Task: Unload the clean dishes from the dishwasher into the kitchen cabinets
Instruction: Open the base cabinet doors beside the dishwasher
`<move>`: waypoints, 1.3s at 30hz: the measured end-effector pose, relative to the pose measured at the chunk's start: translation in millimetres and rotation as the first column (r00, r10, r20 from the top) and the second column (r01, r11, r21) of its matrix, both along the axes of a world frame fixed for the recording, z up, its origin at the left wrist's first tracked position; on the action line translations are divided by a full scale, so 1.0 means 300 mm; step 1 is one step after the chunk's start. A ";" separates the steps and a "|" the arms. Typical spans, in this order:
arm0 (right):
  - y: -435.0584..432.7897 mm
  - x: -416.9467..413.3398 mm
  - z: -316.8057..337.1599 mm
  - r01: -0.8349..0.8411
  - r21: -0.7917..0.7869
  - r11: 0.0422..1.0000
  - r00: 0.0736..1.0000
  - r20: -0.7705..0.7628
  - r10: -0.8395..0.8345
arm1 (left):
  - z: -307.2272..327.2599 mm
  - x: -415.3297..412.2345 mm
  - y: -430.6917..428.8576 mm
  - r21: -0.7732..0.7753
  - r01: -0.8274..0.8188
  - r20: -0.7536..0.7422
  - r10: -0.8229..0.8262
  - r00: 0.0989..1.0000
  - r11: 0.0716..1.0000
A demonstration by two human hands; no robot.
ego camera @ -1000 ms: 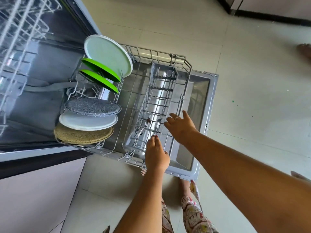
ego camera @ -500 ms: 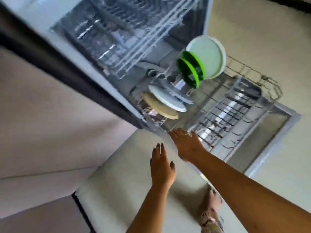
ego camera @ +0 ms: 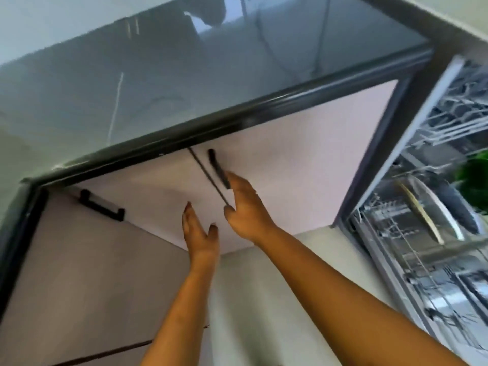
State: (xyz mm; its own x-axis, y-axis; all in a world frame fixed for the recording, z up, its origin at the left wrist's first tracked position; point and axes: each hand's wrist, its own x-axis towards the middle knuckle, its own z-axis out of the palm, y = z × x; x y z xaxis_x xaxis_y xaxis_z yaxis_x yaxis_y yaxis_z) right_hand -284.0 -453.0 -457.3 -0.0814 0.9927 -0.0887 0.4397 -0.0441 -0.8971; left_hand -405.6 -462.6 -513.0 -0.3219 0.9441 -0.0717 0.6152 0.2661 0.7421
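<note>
The left hand (ego camera: 199, 231) hangs flat, fingers straight, holding nothing. Just beyond it, the right hand (ego camera: 245, 207) reaches the black handle (ego camera: 216, 165) of a pale cabinet door (ego camera: 303, 159); blur hides any grip. Plates (ego camera: 433, 204) stand in the open dishwasher (ego camera: 396, 159), well right of both hands.

Glossy grey countertop (ego camera: 211, 62), pale floor (ego camera: 250, 299) below

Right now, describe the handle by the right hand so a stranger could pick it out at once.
Under the dark countertop run pale cabinet doors, left of the open dishwasher. The handle is the black bar beside the seam between two doors, with the right hand at its lower end. The other black handle sits far left on the angled door, no hand near.
</note>
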 end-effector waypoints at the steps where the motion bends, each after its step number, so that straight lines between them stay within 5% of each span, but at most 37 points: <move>1: 0.023 -0.044 0.020 0.053 -0.009 0.999 0.998 -0.043 -0.053 | 0.023 -0.020 0.020 0.021 0.031 0.019 -0.032 0.999 0.999; 7: 0.086 -0.149 0.016 0.318 0.008 0.948 0.946 -0.065 -0.317 | 0.091 -0.008 0.063 0.057 0.220 0.224 -0.227 0.948 0.974; 10: 0.084 -0.147 -0.010 0.349 0.082 0.934 0.936 -0.083 -0.342 | 0.124 0.050 0.072 0.080 0.133 0.556 -0.155 0.817 0.988; 13: 0.054 -0.145 -0.021 0.398 0.129 0.908 0.914 -0.144 -0.380 | 0.132 0.073 0.070 0.117 0.054 0.665 -0.119 0.737 0.992; 17: -0.019 -0.106 -0.022 0.420 0.195 0.886 0.905 -0.156 -0.395 | 0.146 0.094 0.036 0.189 0.003 0.629 -0.124 0.767 0.982; 23: -0.210 0.012 -0.028 0.377 0.248 0.892 0.926 -0.123 -0.357 | 0.224 0.219 -0.129 0.098 -0.080 0.793 -0.029 0.608 0.992; 29: -0.461 0.192 -0.009 0.331 0.284 0.900 0.943 -0.072 -0.325 | 0.206 0.392 -0.404 0.093 -0.163 0.814 0.019 0.580 0.982; 36: -0.733 0.521 0.017 0.420 0.193 0.887 0.906 -0.038 -0.421 | 0.173 0.716 -0.682 0.096 -0.031 0.870 -0.069 0.488 0.995; 39: -0.796 0.671 0.025 0.514 0.124 0.849 0.858 -0.075 -0.509 | 0.182 0.861 -0.755 0.116 0.046 0.819 -0.122 0.560 0.992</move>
State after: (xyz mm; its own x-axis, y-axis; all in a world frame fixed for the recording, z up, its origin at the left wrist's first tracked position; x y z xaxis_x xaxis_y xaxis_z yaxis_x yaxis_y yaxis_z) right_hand -82.6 -691.7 -449.9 0.4407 0.8967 0.0414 0.3540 -0.1312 -0.9260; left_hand -147.2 -689.2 -458.3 -0.0777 0.9779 -0.1941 -0.2567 0.1685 0.9517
